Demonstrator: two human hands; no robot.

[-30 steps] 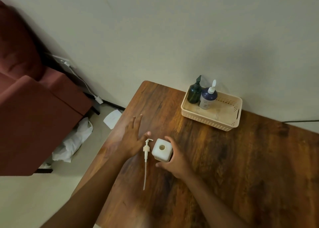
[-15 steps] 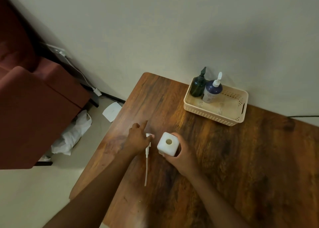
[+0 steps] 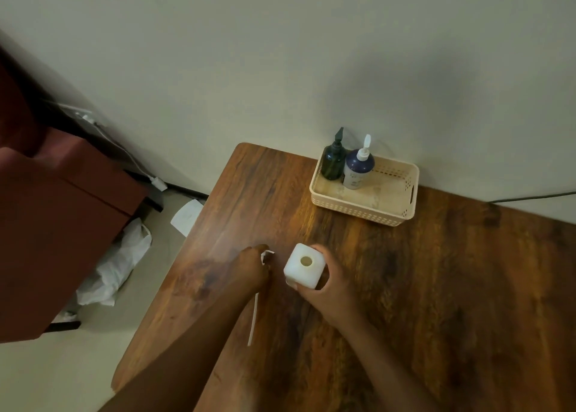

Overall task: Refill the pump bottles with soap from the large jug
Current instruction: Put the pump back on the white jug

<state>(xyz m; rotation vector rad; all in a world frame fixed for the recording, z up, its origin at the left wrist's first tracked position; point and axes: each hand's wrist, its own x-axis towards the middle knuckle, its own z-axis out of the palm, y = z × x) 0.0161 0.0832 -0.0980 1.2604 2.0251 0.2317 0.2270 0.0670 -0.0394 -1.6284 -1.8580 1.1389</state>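
So the left hand [image 3: 249, 268], flat and open a second ago, has now curled down onto the pump [image 3: 267, 253] lying on the table [image 3: 436, 287], fingers pinching its head. Right hand [image 3: 327, 282] still grips the white bottle [image 3: 304, 265], upright with its neck open. My guess: the pump's about to be picked up, though no jug's in sight.
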